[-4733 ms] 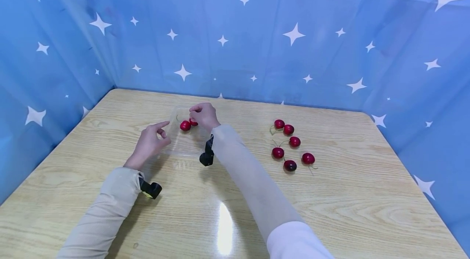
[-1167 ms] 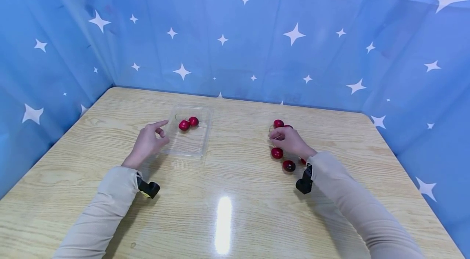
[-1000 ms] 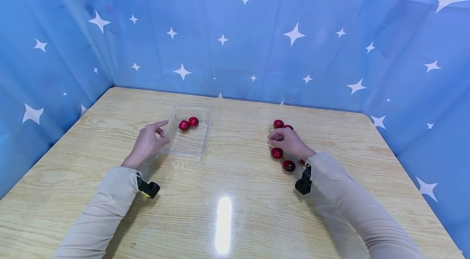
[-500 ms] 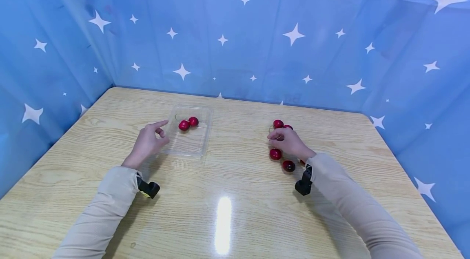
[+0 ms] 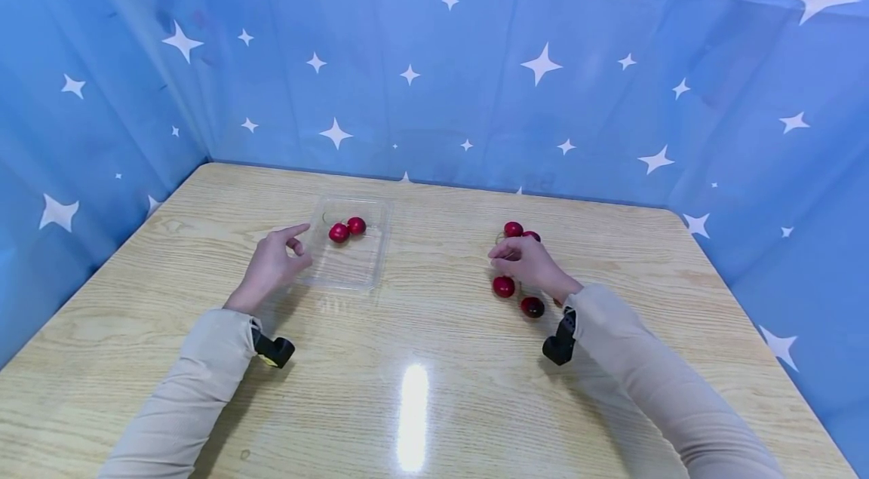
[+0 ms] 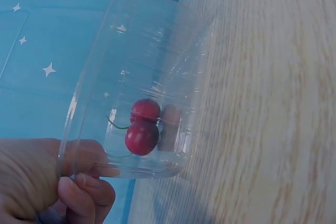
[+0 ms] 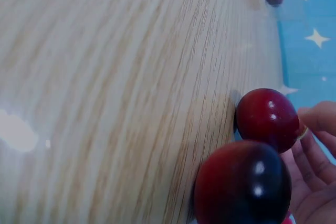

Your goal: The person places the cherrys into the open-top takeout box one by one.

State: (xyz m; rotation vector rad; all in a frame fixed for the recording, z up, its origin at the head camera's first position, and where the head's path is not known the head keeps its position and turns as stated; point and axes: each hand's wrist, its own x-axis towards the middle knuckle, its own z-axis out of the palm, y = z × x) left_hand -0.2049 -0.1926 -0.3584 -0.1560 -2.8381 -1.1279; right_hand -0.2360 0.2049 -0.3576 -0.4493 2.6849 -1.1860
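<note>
My left hand (image 5: 270,262) holds the near left side of a clear plastic container (image 5: 345,269); in the left wrist view the fingers (image 6: 86,195) lie around its rim. Two red cherries (image 5: 339,232) with green stems lie inside, against each other. Over on the right, my right hand (image 5: 531,262) pinches the stem of a red cherry (image 5: 504,287), which hangs low by the tabletop. In the right wrist view that cherry (image 7: 268,119) shows its stem end at the fingertips. A darker cherry (image 7: 242,184) is right beside it, nearer the camera.
Behind the right hand lie two more cherries, one red cherry (image 5: 513,228) and another (image 5: 532,236) partly covered by the hand. One cherry is mostly hidden under the right wrist. A blue star-patterned curtain (image 5: 462,109) borders the wooden table (image 5: 326,396) at the back and sides.
The right hand has gone from inside the container to the loose cherries on the right. Lately it has shifted slightly left, the pinched cherry with it. The left hand stays at the container.
</note>
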